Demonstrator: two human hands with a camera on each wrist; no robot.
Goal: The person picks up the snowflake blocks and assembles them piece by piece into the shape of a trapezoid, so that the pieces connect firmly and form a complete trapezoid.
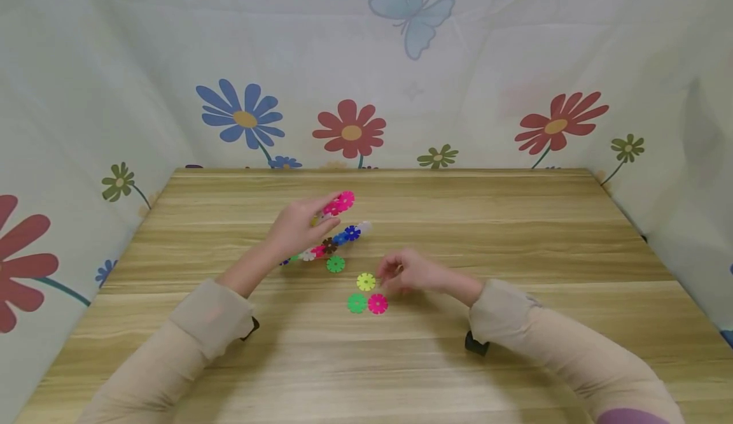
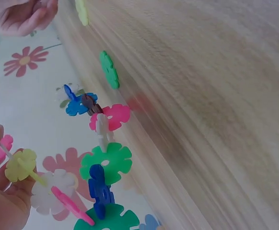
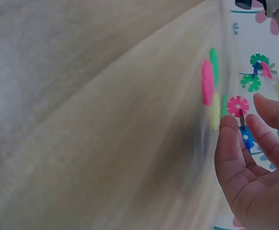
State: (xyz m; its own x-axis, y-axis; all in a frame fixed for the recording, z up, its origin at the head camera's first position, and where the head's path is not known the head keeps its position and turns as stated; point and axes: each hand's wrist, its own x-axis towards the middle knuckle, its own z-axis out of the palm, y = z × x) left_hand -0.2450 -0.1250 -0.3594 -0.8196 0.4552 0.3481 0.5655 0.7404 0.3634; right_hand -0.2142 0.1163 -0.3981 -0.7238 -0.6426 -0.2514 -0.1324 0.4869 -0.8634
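A chain of notched plastic snowflake discs (image 1: 329, 245) in several colours bends back on itself at the left of the table's middle. My left hand (image 1: 300, 223) holds one side of it near the pink discs (image 1: 345, 200), with the yellow disc (image 2: 20, 165) by its fingers in the left wrist view. The other side runs through green, white, pink, brown and blue discs to a pale end piece. My right hand (image 1: 415, 271), fingers loosely bent and holding nothing, hovers just right of a loose yellow disc (image 1: 366, 282). Its palm (image 3: 269, 201) shows bare in the right wrist view.
Near the yellow disc lie a loose green disc (image 1: 357, 303) and a loose pink disc (image 1: 378, 303). Another green disc (image 1: 335, 263) sits close to the chain. Behind the wooden table (image 1: 515, 220) hangs a flower-printed cloth (image 1: 487, 80).
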